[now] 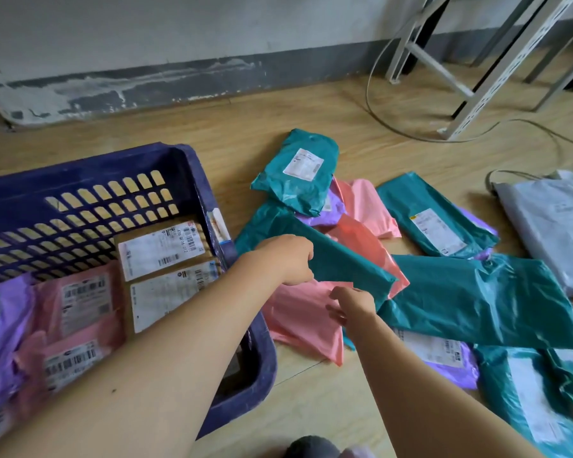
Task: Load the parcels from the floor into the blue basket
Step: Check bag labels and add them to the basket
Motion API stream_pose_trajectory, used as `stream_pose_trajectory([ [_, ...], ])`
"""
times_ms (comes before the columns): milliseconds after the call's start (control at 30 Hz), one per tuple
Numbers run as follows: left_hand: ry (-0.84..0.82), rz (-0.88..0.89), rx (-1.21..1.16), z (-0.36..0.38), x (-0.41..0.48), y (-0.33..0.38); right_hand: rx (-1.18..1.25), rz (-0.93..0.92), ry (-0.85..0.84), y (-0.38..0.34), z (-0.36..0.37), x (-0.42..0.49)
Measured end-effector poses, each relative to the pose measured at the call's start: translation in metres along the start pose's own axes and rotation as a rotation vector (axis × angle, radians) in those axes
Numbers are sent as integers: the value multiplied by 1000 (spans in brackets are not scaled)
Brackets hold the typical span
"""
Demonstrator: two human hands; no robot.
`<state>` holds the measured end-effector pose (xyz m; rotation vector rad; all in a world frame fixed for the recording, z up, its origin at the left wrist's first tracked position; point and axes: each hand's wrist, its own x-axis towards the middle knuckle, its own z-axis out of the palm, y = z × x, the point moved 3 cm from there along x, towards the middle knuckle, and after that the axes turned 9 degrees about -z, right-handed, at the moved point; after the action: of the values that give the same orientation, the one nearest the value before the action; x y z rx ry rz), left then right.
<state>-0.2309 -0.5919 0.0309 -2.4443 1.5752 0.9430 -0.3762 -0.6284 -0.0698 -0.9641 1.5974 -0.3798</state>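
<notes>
- Two hands reach out: our left hand [288, 259] grips the teal bag [344, 262], which lies on the floor [311, 401] just right of the basket [186, 153].
- Our right hand [353, 305] is curled over the pink bag [305, 322]; we cannot tell if it holds anything.
- The teal bag looks slick and floppy, so it may slip out.
- It may drag other bags [361, 236] or snag on the basket.

I record the blue basket [201, 180] as moulded plastic with a dull sheen. Teal parcel [351, 262]: thin plastic film, smooth, slightly glossy. Boxes [166, 256] at the basket's right wall: matt cardboard, paper labels. Floor [311, 408]: smooth wood-grain.
</notes>
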Motion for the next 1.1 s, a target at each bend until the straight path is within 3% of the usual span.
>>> stream_pose_trajectory([
  [233,82,0,-54,-2,3,0,168,60,37,0,-5,10],
  [533,246,-33,-375,-27,-19,-3,-101,44,-20,-33,-21,-19],
  [733,316,-106,-505,-43,-51,-12,-36,-96,-77,-92,-28,-64],
  [933,346,-201,-669,-64,-96,-29,-25,-278,113,-138,-23,-119],
  [1100,210,-319,-1176,-70,-131,-42,134,-431,98,-159,-20,-174],
])
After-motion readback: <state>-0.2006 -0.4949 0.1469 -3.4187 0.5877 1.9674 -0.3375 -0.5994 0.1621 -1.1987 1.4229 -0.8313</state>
